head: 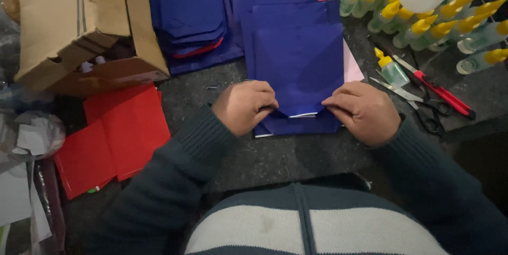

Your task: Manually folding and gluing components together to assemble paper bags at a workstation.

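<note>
Two hands pinch the near edge of a folded blue paper sheet (299, 67) at centre — left hand (246, 106) and right hand (362, 112) curled, fingertips hidden beneath. Red-handled scissors (434, 93) at three o'clock; yellow-capped glue bottles (423, 24) at one o'clock, partly cropped.

left hand (246, 106): knuckles up, fingers curled under, thumb side pointing to 3 o'clock
right hand (362, 111): knuckles up, fingers bent, fingertips pointing to 9 o'clock
forearms: in dark sleeves, coming from 7 and 5 o'clock, converging toward 12
spacing: hands near, apart
</note>
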